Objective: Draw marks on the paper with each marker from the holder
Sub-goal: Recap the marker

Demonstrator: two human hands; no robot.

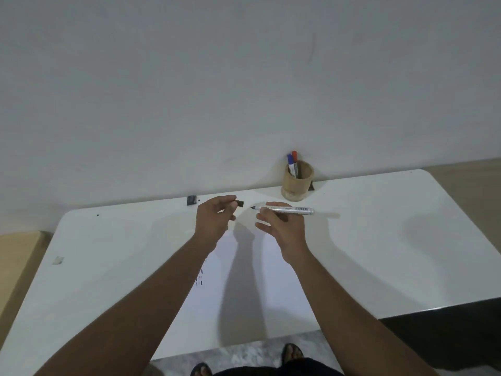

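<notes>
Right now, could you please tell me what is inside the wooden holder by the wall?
Two capped markers stand in the holder: a blue marker and a red marker. Their lower ends are hidden by its wall, as is its bottom.

Between the left hand (214, 215) with its cap (239, 204) and the right hand (282, 223) with the marker (284, 210), a narrow gap stays open. Beyond the right fingertips stands the holder (296, 183); bare table (393, 226) spreads outward of both hands.
</notes>
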